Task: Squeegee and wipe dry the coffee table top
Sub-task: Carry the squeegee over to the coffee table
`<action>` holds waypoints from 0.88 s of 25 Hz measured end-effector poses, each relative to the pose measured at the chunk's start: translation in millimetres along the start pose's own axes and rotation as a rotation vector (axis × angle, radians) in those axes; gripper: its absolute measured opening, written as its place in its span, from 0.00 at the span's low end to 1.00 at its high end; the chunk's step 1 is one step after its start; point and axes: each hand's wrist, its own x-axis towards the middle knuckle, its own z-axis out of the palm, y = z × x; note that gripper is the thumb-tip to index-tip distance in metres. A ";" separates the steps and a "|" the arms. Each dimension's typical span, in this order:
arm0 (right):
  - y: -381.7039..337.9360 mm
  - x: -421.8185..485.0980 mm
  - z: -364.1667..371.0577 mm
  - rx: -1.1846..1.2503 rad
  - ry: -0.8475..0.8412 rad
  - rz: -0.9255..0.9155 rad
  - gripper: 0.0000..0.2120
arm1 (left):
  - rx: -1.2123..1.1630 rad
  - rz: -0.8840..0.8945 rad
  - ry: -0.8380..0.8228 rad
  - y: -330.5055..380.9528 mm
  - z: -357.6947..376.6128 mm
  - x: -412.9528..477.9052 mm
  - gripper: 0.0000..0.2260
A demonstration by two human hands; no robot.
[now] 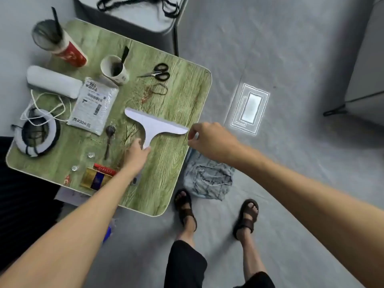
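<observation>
1. Grey floor (291, 59) surrounds a green wood-grain table (166, 173), seen from above by a standing person.
2. The left grip (136, 151) curls round the handle end of a white squeegee (154, 125), with the thumb laid over the handle.
3. The right grip (209, 140) pinches the blade's far tip, right at the table's 3 o'clock edge.
4. The squeegee sits near the middle of the table. Its blade runs from 10 o'clock to 3 o'clock and its handle points toward 6 o'clock.
5. A spoon (109, 140) lies just beside the left grip at 9 o'clock, with a grey parcel (93, 104) beyond it at 10 o'clock.
6. Black scissors (158, 72) lie at 12 o'clock from the blade, well apart from it, and a paper cup (113, 68) stands at their 9 o'clock.
7. A crumpled blue-grey cloth (209, 177) lies on the floor at 6 o'clock from the right grip, against the table's edge and near a sandalled foot (185, 206).
</observation>
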 end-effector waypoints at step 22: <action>139.0 -342.4 -244.8 0.383 0.237 -0.079 0.10 | -0.612 0.362 -0.418 431.7 15.2 -395.3 0.08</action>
